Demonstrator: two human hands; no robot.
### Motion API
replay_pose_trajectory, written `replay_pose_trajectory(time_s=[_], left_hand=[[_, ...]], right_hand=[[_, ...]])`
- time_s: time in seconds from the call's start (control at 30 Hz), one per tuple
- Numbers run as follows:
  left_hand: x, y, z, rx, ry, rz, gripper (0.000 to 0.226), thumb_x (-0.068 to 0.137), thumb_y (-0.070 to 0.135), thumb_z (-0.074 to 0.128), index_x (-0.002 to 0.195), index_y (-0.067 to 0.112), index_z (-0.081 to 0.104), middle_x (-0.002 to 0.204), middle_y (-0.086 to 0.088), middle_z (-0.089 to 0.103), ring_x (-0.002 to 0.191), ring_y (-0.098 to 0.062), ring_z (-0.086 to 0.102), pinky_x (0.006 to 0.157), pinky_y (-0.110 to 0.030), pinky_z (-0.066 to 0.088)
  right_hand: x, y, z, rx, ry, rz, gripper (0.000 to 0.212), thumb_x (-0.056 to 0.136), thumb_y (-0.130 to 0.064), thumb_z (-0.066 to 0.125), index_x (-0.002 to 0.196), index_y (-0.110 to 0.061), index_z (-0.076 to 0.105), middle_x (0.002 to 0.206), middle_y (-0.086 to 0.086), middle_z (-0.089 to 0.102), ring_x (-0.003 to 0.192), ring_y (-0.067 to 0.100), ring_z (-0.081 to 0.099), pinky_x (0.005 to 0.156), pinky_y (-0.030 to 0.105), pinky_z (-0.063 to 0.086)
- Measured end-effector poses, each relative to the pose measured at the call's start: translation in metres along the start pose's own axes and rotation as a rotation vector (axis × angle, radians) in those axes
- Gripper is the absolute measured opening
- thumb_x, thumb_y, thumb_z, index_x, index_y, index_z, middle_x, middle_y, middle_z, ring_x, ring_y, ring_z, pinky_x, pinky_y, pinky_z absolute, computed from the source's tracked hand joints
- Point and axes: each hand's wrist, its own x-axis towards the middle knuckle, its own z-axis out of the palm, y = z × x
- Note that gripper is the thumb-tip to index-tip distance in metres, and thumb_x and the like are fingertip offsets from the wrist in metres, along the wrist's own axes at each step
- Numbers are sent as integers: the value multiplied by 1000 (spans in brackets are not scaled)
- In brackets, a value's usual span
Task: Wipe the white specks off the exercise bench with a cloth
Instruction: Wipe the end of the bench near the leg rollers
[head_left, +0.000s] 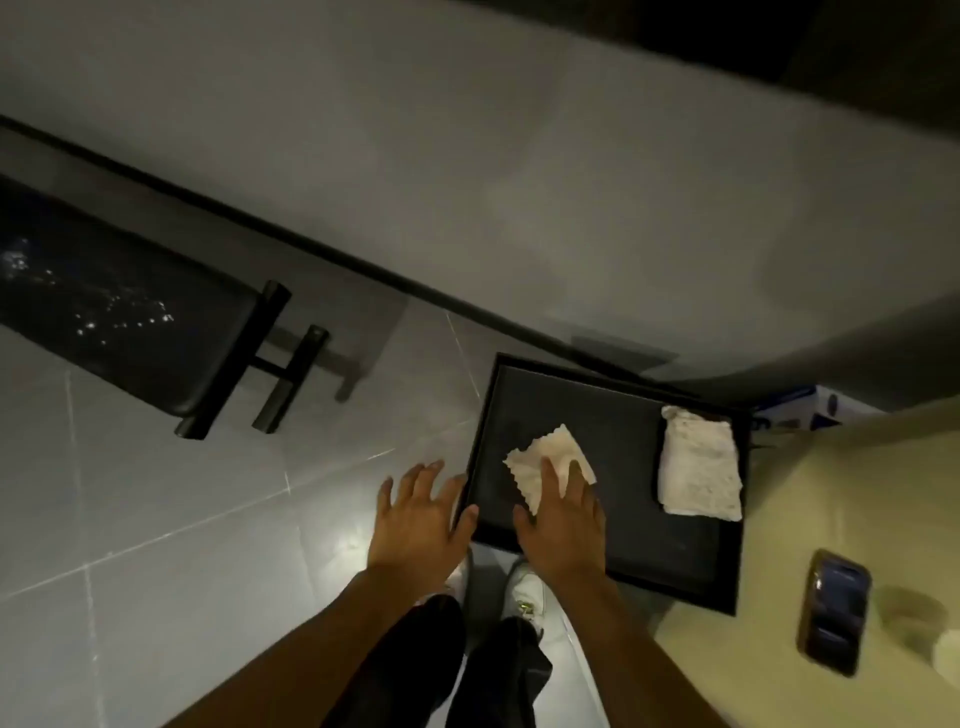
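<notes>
The right hand (563, 519) lies flat on the small zigzag-edged cloth (540, 454). Its fingers are straight and spread, pressing the cloth to the black tray (613, 577) rather than gripping it. Nothing is pinched, so this is likely a pinning-down before gathering it up. Just left of it, the left hand (415, 525) is spread open and holds nothing. Its thumb is at the tray's rim, perhaps steadying it, though contact is unclear in the dim light. Right of the pressed cloth, apart from it, sits a folded white cloth (698, 467). The exercise bench (156, 364), with white specks (119, 317) across its dark pad, stands well to the left of both hands, unwiped.
</notes>
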Motion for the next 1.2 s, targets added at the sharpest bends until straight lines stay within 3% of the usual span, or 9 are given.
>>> replay_pose_trajectory(time_s=[0.27,0.33,0.43,0.53,0.7,0.87,0.93,1.1,1.2], left_hand=[[30,-22,73,-23,-64,-165,63,97,65,17,154,38,28,165,4,24,152,-21,20,124,-49,15],[33,-24,80,-46,-79,-193,59,101,62,21,154,38,26,165,5,23,152,-21,19,124,-49,14],[34,-25,85,-67,-105,-228,61,100,64,19,155,39,23,166,5,20,153,-21,16,125,-49,13],[33,-30,84,-86,-103,-251,65,98,66,16,155,38,24,166,5,21,153,-22,18,124,-48,14],[23,-37,60,-122,-33,-281,66,97,65,18,153,33,32,161,2,31,149,-21,26,121,-44,21],[-3,-54,8,-154,56,-314,56,102,56,32,148,28,43,154,-1,43,143,-23,37,116,-45,32],[-22,-64,-20,-185,111,-340,47,102,50,40,141,26,53,145,-1,54,134,-24,48,109,-44,39],[-96,-93,-98,-244,326,-458,60,93,60,27,125,29,66,129,3,67,119,-23,60,99,-43,43],[-144,-116,-146,-265,454,-513,62,94,63,22,127,31,63,131,4,65,123,-22,57,104,-45,41]], right_hand=[[89,49,73,-186,42,-61,96,87,-51,63,156,-38,-1,162,26,-17,149,51,-4,121,63,4],[98,53,80,-251,84,-85,93,85,-52,65,156,-36,8,160,31,-4,147,55,3,119,63,6],[103,51,81,-318,235,-185,72,82,-41,72,144,-26,39,141,28,37,130,49,38,115,60,27],[105,44,72,-385,219,-265,53,80,-28,77,127,-24,52,114,16,52,101,34,54,92,50,48],[93,16,42,16,247,-322,35,92,-23,61,125,-13,55,112,17,51,90,30,58,71,39,55],[55,-55,-21,293,186,-492,35,96,-24,57,131,-23,53,120,5,44,80,15,56,65,22,50],[31,-89,-46,369,169,-562,32,95,-23,59,127,-24,56,122,3,44,82,16,59,67,22,53],[-46,-176,-97,417,47,-691,28,93,-23,63,121,-22,60,119,-2,47,80,0,52,68,0,41],[-91,-233,-123,332,18,-803,27,95,-30,62,121,-25,58,119,-6,48,81,-8,48,65,0,39]])
